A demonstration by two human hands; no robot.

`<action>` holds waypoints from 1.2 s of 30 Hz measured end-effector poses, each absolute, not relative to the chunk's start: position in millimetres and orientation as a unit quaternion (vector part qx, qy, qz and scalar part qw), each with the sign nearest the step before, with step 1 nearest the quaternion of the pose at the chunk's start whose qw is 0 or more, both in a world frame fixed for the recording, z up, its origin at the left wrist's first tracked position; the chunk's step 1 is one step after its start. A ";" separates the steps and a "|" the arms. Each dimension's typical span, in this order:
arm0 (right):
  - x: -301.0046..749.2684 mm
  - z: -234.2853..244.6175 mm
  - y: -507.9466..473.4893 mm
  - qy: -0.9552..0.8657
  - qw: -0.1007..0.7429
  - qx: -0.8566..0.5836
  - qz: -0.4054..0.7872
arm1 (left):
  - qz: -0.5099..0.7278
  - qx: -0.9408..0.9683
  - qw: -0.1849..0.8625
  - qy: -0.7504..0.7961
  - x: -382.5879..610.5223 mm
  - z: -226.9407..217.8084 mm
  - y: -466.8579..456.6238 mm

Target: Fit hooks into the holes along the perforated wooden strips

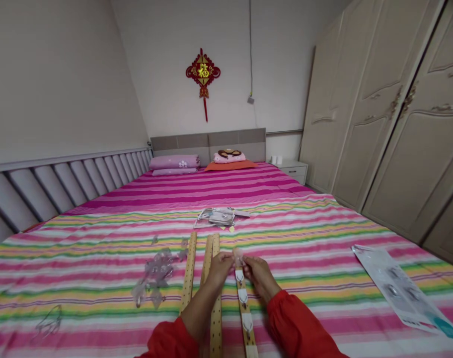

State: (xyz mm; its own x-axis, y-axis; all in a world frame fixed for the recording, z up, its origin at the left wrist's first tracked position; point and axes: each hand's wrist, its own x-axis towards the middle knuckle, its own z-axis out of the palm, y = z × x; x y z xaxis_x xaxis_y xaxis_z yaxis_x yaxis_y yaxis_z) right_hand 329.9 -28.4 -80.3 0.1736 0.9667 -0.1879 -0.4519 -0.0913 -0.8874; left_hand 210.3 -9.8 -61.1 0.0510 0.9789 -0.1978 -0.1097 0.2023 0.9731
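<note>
My left hand (221,267) and my right hand (262,276) meet at the far end of a narrow wooden strip (252,350). Between their fingertips is a small clear plastic piece (239,259), pinched from both sides; its exact kind is too small to tell. Nearer me on the same strip, several white-backed hooks (243,297) sit in a row. Left of it lie more wooden strips with rows of holes, one (216,318) partly behind my left forearm and another (189,271) farther left.
A heap of clear plastic pieces (159,268) lies to the left, with a thin clear loop (51,320) beyond. Crumpled clear packaging (221,217) is ahead. A flat blister pack (398,288) rests at the right. All lie on a striped bed sheet (308,248).
</note>
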 end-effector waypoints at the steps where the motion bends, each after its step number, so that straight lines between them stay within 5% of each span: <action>1: 329.1 -83.7 -25.7 -0.285 0.614 -0.469 0.566 | 0.466 0.424 0.582 0.514 212.1 -64.1 -5.8; 16: 333.1 -109.4 3.0 -0.387 0.619 -0.540 0.420 | 0.443 0.498 0.449 0.595 219.2 -84.8 19.4; 36: 337.2 -128.8 4.7 -0.409 0.590 -0.567 0.404 | 0.397 0.587 0.324 0.626 230.7 -86.8 16.8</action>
